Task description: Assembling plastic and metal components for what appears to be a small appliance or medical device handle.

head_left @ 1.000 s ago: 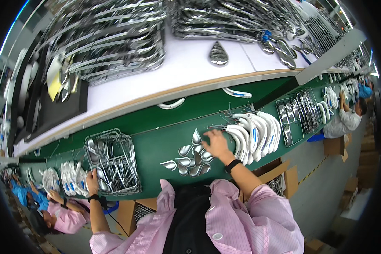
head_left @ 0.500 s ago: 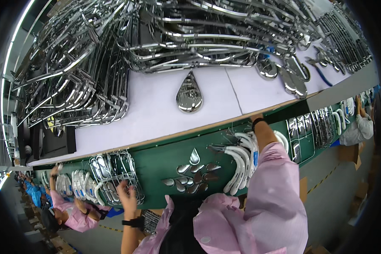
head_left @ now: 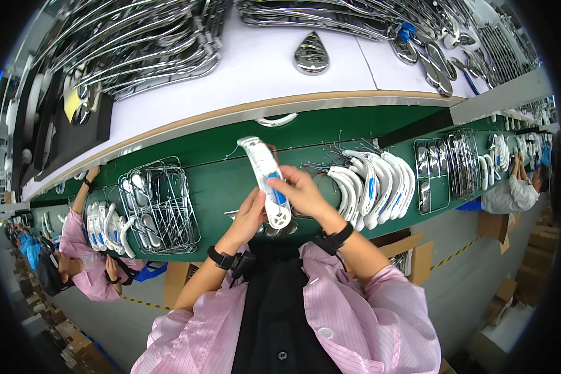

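Between both hands, over the green bench (head_left: pixel 221 181), is a curved white plastic housing (head_left: pixel 260 161) with a blue strip and thin wires at its upper end. My left hand (head_left: pixel 246 219) grips its lower left side. Across from it, my right hand (head_left: pixel 304 194) holds the right side, thumb by the blue strip. Chrome teardrop-shaped plates (head_left: pixel 273 232) lie on the bench below, mostly hidden by my hands. Right of my right hand stands a row of similar white housings (head_left: pixel 380 190) with wires at their far ends.
A wire basket (head_left: pixel 190 218) with chrome plates stands at left, another wire rack (head_left: pixel 434 177) at right. Above the bench runs a white shelf (head_left: pixel 255 78) with a chrome teardrop plate (head_left: pixel 311 55) and piled chrome frames (head_left: pixel 162 47). Co-workers (head_left: pixel 84 268) sit at both sides.
My right hand has come back from under the shelf edge, and a white housing is now in both hands. My left hand has moved right to it. The view has tilted downward.
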Tool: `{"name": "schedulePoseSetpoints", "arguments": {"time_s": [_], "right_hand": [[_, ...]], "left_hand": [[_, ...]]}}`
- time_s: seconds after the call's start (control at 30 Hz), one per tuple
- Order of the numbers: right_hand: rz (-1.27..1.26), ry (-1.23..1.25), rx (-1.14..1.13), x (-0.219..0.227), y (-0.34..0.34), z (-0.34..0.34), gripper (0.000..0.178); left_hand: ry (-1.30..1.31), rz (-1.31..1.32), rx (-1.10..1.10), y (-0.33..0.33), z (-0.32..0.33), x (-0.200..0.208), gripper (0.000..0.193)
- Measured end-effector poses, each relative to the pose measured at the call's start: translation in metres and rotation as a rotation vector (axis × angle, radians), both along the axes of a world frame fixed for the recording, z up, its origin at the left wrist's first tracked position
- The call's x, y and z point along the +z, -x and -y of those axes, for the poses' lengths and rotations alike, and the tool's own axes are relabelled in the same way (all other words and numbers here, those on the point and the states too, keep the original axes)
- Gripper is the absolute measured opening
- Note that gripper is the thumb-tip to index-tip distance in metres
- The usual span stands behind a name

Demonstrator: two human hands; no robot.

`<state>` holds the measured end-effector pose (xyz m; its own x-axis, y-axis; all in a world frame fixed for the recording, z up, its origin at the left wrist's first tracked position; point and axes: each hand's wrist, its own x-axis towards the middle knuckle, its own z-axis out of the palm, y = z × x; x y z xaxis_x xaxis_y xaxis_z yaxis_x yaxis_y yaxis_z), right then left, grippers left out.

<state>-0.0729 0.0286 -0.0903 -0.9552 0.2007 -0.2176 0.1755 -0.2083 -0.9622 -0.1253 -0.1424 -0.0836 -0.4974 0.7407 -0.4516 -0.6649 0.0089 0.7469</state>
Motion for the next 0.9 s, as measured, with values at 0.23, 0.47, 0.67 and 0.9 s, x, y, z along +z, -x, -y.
{"name": "schedulePoseSetpoints", "arguments": {"time_s": [0.23, 0.47, 0.67, 0.9], "right_hand": [[0.236, -0.710, -0.204, -0.120, -0.001, 0.025, 0.042], [0.619, -1.016, -0.230, -0.184, 0.013, 0.043, 0.041], [0.177, -0.209, -0.518, -0.120, 0.008, 0.057, 0.014], [-0.100, -0.035, -0.260, 0.072, -0.027, 0.102, 0.023]], "left_hand": [[-0.045, 0.255, 0.288, -0.023, 0.078, 0.001, 0.042], [-0.129, 0.019, 0.419, -0.011, 0.108, 0.017, 0.042], [-0.284, 0.088, 0.422, 0.005, 0.110, 0.033, 0.034], [-0.345, -0.001, 0.368, 0.016, 0.090, 0.053, 0.037]]}}
